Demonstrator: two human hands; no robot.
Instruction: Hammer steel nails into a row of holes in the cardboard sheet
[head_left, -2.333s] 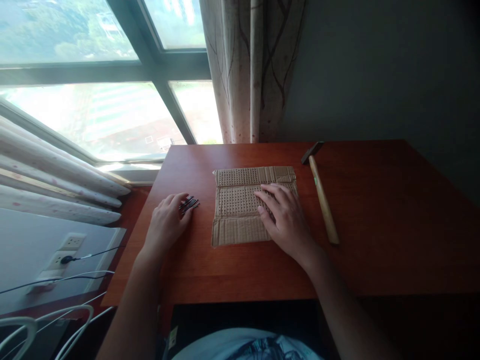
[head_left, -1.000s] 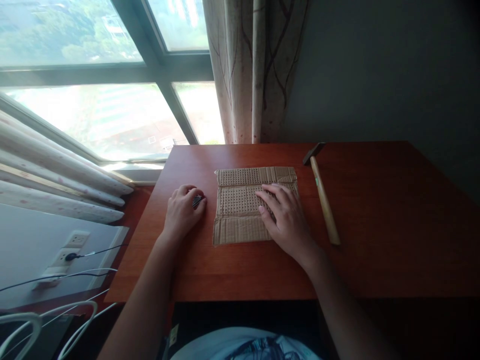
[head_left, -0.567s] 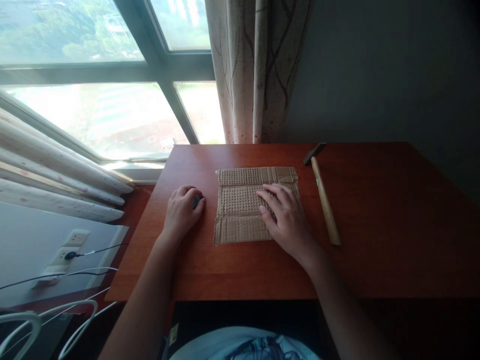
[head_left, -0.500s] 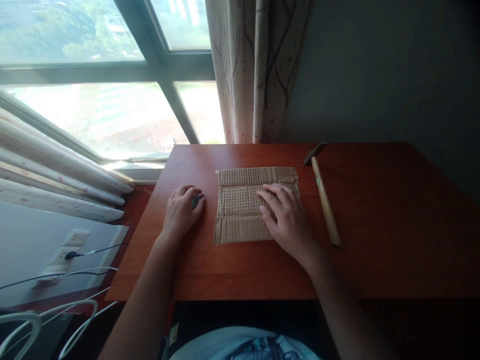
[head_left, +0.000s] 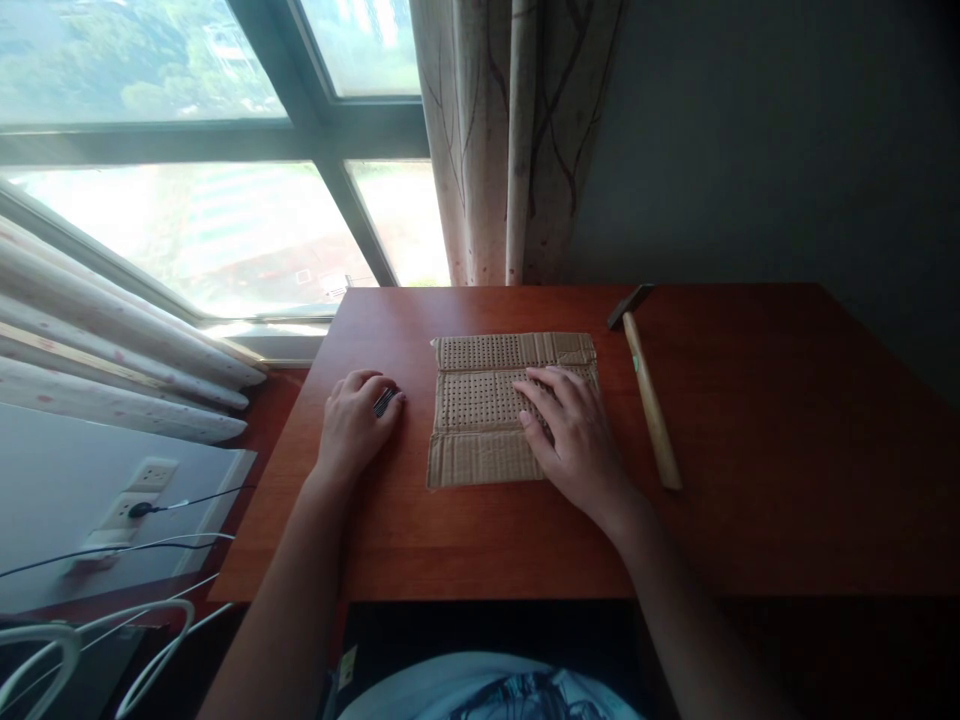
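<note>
A brown cardboard sheet (head_left: 480, 410) dotted with rows of small holes lies flat on the red-brown wooden table (head_left: 465, 540). My right hand (head_left: 574, 435) rests flat on the sheet's right part, fingers stretched out. My left hand (head_left: 352, 430) lies on the table just left of the sheet, its fingers curled over a small bundle of dark nails (head_left: 385, 401), of which only the tips show. A hammer (head_left: 649, 400) with a pale wooden handle lies to the right of the sheet, its dark head toward the wall.
Behind the table hangs a patterned curtain (head_left: 510, 140) beside a large window (head_left: 187, 150). A grey wall (head_left: 750, 140) stands at the back right. At the lower left are a wall socket with cables (head_left: 135, 510) and a white chair back (head_left: 90, 650).
My left hand has slid right onto the nails and curled its fingers over them, then eased slightly back left. My right hand, the cardboard and the hammer have stayed put.
</note>
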